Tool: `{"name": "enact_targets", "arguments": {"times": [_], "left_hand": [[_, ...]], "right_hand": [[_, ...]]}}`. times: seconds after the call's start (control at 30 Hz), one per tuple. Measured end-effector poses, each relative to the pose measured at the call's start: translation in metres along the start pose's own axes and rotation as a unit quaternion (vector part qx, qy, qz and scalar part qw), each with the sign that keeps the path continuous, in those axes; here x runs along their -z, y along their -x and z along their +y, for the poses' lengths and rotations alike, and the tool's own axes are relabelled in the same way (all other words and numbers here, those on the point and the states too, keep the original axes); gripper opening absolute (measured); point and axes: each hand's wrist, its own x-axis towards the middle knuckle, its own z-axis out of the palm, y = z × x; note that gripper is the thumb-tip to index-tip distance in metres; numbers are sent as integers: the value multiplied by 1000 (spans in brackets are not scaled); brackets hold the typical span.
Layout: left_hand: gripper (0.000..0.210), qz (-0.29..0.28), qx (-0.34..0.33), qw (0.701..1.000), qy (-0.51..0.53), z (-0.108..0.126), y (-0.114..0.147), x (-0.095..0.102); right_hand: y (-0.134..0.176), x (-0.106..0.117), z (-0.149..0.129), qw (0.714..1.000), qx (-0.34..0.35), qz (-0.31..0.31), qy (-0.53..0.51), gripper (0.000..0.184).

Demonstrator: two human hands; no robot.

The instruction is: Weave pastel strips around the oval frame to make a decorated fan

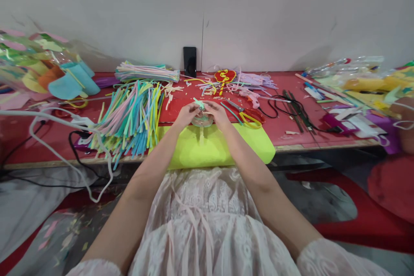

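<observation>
L hand (189,114) & R hand (218,113): both grasping small craft piece (202,119), one from each side, fingertips nr. its top; exact finger contact too small to tell. Piece located centrally, btwn the hands, above front part of red table (278,131), over yellow pad (190,151). Piece has green bit on top & round, clear-looking body; pale strip shows directly below.

Surroundings: pad overhangs table's front edge. Scissors (251,121), yellow & red handles, just beyond pad, R side. Glue gun (254,99) behind scissors, w/ black cord running R. Large heap of multicol. stems (129,114) at L, nr. pad; further bundle (145,72) behind heap. Red/yellow ornament (225,76) beyond hands, w/ lilac stems (260,81) adj. on R. Phone (189,61) upright agst. wall (129,17). White cable (108,172) hangs off front edge, far L.
</observation>
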Motion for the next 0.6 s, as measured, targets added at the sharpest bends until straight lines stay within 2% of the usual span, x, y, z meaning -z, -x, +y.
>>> {"name": "enact_targets", "arguments": {"times": [0.23,0.6], "left_hand": [[21,54,14,998,5,-3,-3,1],[17,72,7,997,-12,0,-1,1]], "right_hand": [[-2,1,1,999,0,11,42,35],[1,-1,-2,997,8,23,72,31]]}}
